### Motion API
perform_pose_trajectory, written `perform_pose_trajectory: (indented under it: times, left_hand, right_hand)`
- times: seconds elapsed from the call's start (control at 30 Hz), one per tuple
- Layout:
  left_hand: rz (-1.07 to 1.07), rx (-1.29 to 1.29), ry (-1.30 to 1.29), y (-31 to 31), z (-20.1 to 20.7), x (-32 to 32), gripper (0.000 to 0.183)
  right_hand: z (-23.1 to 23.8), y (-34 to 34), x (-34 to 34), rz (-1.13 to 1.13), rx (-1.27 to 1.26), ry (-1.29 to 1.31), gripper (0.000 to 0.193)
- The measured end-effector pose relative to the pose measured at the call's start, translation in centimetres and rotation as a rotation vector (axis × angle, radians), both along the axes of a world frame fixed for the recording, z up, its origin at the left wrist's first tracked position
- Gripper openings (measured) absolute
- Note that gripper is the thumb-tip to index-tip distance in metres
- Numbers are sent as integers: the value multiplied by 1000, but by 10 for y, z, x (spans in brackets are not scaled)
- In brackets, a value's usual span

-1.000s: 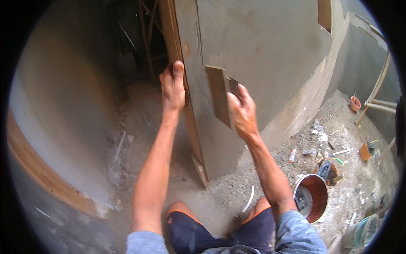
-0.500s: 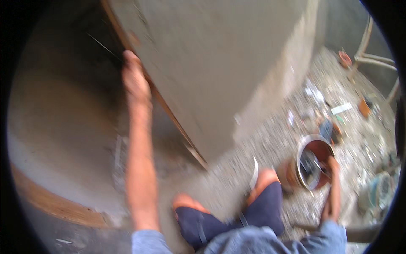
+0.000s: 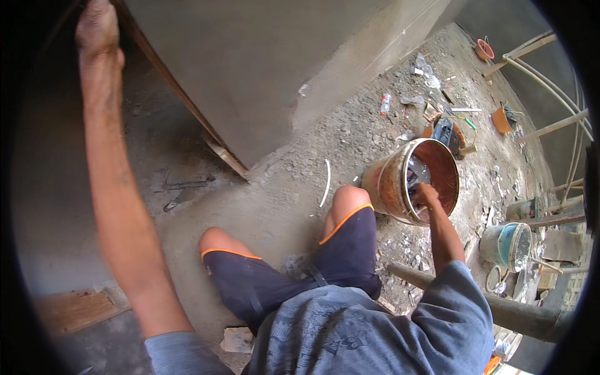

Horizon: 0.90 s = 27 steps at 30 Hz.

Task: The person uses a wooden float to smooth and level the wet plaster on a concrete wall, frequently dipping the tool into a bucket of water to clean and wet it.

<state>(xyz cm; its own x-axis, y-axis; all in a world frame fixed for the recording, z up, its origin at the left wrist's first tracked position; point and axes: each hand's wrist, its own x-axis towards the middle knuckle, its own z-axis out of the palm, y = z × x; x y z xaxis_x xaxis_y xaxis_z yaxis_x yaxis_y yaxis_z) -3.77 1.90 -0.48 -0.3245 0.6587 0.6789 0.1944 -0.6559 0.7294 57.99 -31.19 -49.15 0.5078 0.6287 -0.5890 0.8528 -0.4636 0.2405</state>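
Observation:
My left hand (image 3: pixel 99 28) is raised at the upper left, beside a long wooden strip (image 3: pixel 178 87) on the edge of a grey plastered wall (image 3: pixel 250 69). Its fingers look curled; what they hold, if anything, is hidden near the picture's dark rim. My right hand (image 3: pixel 427 195) reaches down into a stained, reddish bucket (image 3: pixel 381 181) that leans beside my right knee. Those fingers are closed inside it, and I cannot make out what is in them. Something grey and shiny (image 3: pixel 417 170) shows inside the bucket, next to the hand.
A thick round pole (image 3: pixel 525 315) lies across the lower right. Near it stands a pale blue-green bucket (image 3: pixel 500 245). Rubble and litter cover the floor beyond the bucket, with an orange container (image 3: pixel 502 119) and poles (image 3: pixel 531 50) farther off. A wooden board (image 3: pixel 81 309) is at lower left.
My view has shifted and sharpened. My left hand has gone farther up and left along the strip. My right hand has stayed in the bucket, reaching deeper.

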Motion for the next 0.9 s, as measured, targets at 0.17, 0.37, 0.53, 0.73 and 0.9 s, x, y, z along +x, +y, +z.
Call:
perform_pose_trajectory:
  times: [0.17, 0.37, 0.53, 0.73, 0.9]
  left_hand:
    - [-178, 219, 93, -11, 15, -11, 85]
    - [-11, 102, 70, -3, 9, -4, 82]
    - [9, 287, 112, 0, 15, 12, 88]
    - [-14, 124, 190, -13, 14, 12, 87]
    - [31, 41, 212, -14, 8, -9, 94]
  right_hand:
    - [140, 5, -63, -208, 584, -176, 43]
    - [136, -30, -35, -91, 800, -220, 44]
    - [122, -36, -35, -76, 939, -442, 38]
    - [222, -2, -88, -338, 1330, -27, 58]
    - [313, 94, -235, -405, 1732, 1261, 58]
